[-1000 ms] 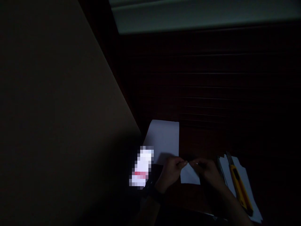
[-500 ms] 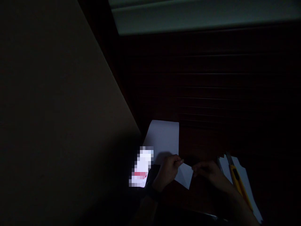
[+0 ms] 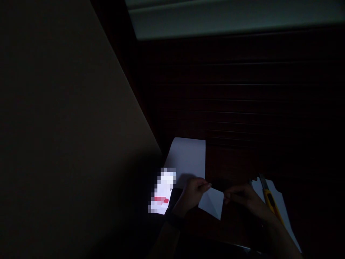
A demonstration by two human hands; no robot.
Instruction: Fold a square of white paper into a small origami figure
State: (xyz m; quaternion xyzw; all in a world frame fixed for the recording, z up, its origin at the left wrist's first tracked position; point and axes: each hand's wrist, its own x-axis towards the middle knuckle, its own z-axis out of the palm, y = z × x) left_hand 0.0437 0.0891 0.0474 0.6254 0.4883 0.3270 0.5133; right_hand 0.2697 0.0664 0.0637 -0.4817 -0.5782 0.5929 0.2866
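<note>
A small white piece of paper [image 3: 211,204] with a diagonal crease is stretched between my two hands above the dark table. My left hand [image 3: 192,192] pinches its upper left corner, thumb against fingers. At its right corner, the fingertips of my right hand [image 3: 244,198] are closed on the edge. Behind my left hand lies a larger white sheet [image 3: 188,156], curled over at its far end. Beside my left wrist a phone [image 3: 162,190] glows, its screen partly blurred out.
Right of my right hand, a yellow utility knife [image 3: 272,203] with its blade out rests on a stack of white paper [image 3: 285,216]. A pale wall [image 3: 81,108] stands on the left, and dark slatted panelling [image 3: 242,90] runs behind the table [image 3: 226,158]. The room is dim.
Both hands still hold the small paper. My right hand has shifted slightly right, and the paper is turned a little, with more of its left side showing.
</note>
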